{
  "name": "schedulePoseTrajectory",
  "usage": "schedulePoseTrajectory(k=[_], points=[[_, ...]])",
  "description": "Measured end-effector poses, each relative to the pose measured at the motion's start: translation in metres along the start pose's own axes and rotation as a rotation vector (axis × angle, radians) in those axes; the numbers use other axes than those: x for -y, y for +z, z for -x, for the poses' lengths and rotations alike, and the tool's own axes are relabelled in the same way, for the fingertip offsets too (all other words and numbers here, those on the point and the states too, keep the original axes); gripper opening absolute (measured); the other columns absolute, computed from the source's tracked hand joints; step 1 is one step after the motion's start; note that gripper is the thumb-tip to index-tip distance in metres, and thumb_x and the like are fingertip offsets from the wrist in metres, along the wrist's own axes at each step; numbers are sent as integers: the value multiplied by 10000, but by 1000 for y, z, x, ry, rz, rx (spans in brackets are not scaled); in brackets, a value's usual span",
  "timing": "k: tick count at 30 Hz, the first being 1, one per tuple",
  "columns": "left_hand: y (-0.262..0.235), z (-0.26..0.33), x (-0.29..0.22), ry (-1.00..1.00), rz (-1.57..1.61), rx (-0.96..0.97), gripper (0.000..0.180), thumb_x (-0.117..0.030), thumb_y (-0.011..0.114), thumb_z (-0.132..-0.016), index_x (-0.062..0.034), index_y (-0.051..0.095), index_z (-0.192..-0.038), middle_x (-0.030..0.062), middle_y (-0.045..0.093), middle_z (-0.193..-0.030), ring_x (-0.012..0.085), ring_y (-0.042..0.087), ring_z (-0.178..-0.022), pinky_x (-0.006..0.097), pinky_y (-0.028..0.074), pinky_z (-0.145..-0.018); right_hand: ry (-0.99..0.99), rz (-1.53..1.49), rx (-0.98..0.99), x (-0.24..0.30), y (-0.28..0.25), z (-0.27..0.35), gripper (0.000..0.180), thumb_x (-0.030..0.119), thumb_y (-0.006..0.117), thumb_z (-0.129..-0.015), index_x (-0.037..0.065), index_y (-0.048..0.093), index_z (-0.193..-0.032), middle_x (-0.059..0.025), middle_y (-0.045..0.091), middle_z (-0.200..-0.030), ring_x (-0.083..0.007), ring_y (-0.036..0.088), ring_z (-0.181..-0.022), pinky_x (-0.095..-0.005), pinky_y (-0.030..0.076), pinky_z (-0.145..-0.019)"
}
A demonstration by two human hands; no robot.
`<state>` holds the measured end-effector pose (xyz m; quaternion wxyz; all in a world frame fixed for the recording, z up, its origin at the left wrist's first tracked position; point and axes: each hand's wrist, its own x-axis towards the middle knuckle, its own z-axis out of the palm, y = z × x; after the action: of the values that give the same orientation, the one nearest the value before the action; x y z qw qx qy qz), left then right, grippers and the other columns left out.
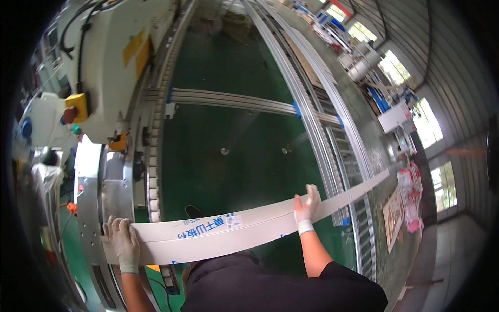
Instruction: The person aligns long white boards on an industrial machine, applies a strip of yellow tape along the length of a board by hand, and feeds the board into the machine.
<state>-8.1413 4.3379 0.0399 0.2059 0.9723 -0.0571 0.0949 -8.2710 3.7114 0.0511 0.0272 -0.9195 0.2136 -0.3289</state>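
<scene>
A long, narrow white board (260,229) with blue printing and a small label lies crosswise before me, its left end on the metal machine bed (93,208) and its right part over the aluminium rails. My left hand (123,242), in a whitish glove, is on the left end, its fingers curled over the far corner. Farther right, my right hand (305,209), gloved with some fingertips bare, rests across the board. Its thumb and fingers stretch up past the far edge, apart from each other. The board's underside is hidden.
A pale machine (112,67) with a yellow button box (78,107) stands at the left. Beside it runs a roller chain track (153,177). An aluminium crossbar (234,100) joins the rails above the green floor. Red-and-white bags (410,197) lie at the right.
</scene>
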Motion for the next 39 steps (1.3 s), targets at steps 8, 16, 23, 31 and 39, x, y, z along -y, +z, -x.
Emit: schedulePoseTrajectory(k=[8,16,23,31,39], points=[[-10,2,6,-21,60,-49,224,-217,639,-960,-105,672,-1152,122,642,-1243,389,492,-1408,576,211,-1283,-367,-491,1633,277,48,-44,637,516,765,-957,34,696,-1368,-187,743,-1279,-306,697,-1176,-373,528,-1038],[-5,6,12,-79,90,-35,241,-285,630,-1003,-125,703,-1167,105,665,-1295,347,490,-1461,549,224,-1306,-78,-589,2068,310,49,-28,417,319,894,-876,15,771,-1133,42,702,-962,-63,581,-864,-260,508,-773],[-6,15,7,-96,109,-106,210,-271,646,-1018,-121,708,-1151,81,670,-1321,297,508,-1453,515,266,-1312,-203,-322,2104,310,59,-38,326,236,902,-856,56,749,-1080,45,696,-965,-54,589,-854,-247,493,-769],[-2,25,18,-94,283,-170,282,-211,671,-993,-81,705,-1240,117,661,-1419,322,529,-1451,529,352,-1271,-169,-306,2096,302,74,-30,273,281,910,-833,85,739,-913,62,646,-804,-44,522,-703,-252,401,-624],[-21,100,8,-272,-80,34,625,-391,571,-1015,-122,523,-1577,132,444,-1675,353,343,-1585,517,181,-1332,-88,-319,2127,309,79,-31,297,281,918,-821,64,767,-958,49,668,-827,-50,538,-713,-249,419,-635]])
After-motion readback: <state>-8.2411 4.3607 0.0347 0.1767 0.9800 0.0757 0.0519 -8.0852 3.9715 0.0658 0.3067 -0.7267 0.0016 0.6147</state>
